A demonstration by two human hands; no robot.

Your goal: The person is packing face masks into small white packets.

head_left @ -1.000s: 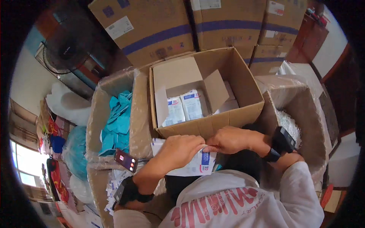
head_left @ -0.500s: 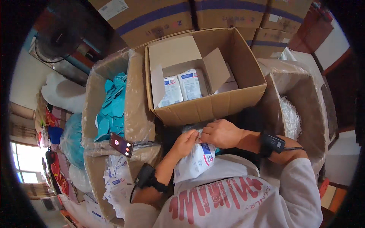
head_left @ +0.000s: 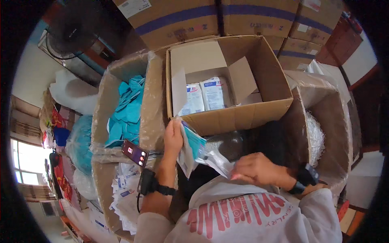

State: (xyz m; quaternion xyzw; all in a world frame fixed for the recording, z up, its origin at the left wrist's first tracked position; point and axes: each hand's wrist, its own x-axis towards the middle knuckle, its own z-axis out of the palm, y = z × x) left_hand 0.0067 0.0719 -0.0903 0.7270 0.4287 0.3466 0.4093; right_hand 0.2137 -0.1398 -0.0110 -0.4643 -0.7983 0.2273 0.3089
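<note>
My left hand is closed on the edge of a printed plastic packet, just below the big open carton. Teal folded pieces show through the packet's side or mouth; I cannot tell which. From the packet a crumpled strip of clear film stretches toward my right hand. The right fingers are curled closed at the strip's end, and their tips are partly hidden.
The open carton holds a smaller box with white-and-blue packets. Teal pieces fill a lined carton at left; flat printed bags lie below. A phone rests on the edge. White stringy material sits in the right carton.
My hands were together at the packet's top and are now apart. The left moved up and left with the packet, the right moved right and down. Teal pieces and stretched film now show.
</note>
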